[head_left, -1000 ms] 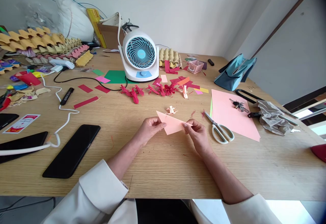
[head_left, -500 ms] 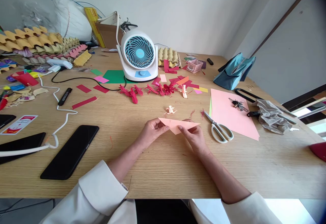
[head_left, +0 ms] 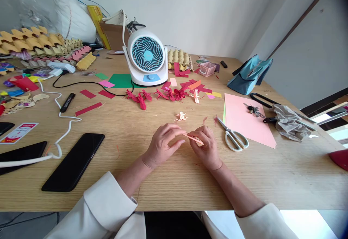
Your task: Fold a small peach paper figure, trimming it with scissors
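A small folded piece of pale pink paper (head_left: 196,139) is pinched in my right hand (head_left: 208,148), seen nearly edge-on above the table. My left hand (head_left: 163,145) is at the paper's left end, its thumb apart from the fingers; the fingertips reach over the paper's tip, and I cannot make out a grip. Just beyond the hands lies a small pale folded paper figure (head_left: 181,116). Farther back are several crimson folded figures (head_left: 141,99) and another pale one (head_left: 196,96).
White-handled scissors (head_left: 236,140) lie right of my hands, beside pink sheets (head_left: 248,123) with keys (head_left: 255,110) on them. A black phone (head_left: 73,162) lies at left. A white fan (head_left: 148,56) stands behind the figures, with a blue bag (head_left: 249,75) at back right.
The pink paper has turned from a wide, flat triangle facing me to a narrow edge-on shape. My left thumb has come off it, and my right fingers have closed around it.
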Demonstrator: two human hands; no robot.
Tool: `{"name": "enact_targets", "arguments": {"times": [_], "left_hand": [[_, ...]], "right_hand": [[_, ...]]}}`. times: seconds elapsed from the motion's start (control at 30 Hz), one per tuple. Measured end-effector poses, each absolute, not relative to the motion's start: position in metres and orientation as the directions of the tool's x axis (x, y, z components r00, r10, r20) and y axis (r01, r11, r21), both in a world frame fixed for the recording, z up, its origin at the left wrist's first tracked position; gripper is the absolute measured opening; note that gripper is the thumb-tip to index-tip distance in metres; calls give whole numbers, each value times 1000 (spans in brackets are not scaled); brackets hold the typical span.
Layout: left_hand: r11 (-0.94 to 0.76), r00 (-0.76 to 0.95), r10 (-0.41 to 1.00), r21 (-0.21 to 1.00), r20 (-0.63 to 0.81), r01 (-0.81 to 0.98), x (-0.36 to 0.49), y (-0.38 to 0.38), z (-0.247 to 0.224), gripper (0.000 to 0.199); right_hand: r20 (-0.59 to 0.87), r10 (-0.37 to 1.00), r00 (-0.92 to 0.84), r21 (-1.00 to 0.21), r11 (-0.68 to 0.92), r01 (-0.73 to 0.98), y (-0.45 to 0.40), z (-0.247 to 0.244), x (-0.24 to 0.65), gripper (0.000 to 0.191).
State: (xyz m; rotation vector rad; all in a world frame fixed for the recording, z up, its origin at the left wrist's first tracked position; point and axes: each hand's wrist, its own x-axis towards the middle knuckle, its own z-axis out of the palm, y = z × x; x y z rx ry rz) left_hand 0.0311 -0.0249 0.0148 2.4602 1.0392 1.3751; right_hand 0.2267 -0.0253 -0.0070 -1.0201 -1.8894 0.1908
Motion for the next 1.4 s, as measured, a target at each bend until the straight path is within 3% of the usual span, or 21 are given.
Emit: {"name": "enact_targets", "arguments": {"times": [0.17,0.33,0.43,0.57,0.67,0.8,0.93,1.13,1.4], "left_hand": [[-749,384,623,378,682,544,32,-24,9,17],[-733,379,646,402,662,549,32,-22,12,10],[-652,279,744,569,607,501,32,-21,12,8],[-402,121,916,859,384,318,32,-15,7,5],[-284,91,957,952,274,119,32,-10,0,17],[-299,119,949,953,292,42,34,-8,-4,19],[-357,148,928,929,341,100,34,-12,-2,10],[-339,235,925,927,298,159,34,-14,-4,13],[-273,216,948,944,232,185,31,-11,2,21]], "right_hand": [[699,669,-255,-398,659,638,-29,-6,225,11],[675,690,-262,-461,671,581,-29,-5,223,11],[632,748,-202,-587,632,506,-26,-5,223,7],[551,827,-109,-740,545,393,-23,-5,223,14],[480,873,-88,-817,481,319,-22,-8,222,21],[389,915,-103,-890,402,214,-21,-14,221,33],[376,920,-110,-909,389,150,-21,-18,221,26],[368,922,-116,-901,385,201,-23,-17,223,10],[361,925,-122,-907,378,186,-22,-15,226,20]]}}
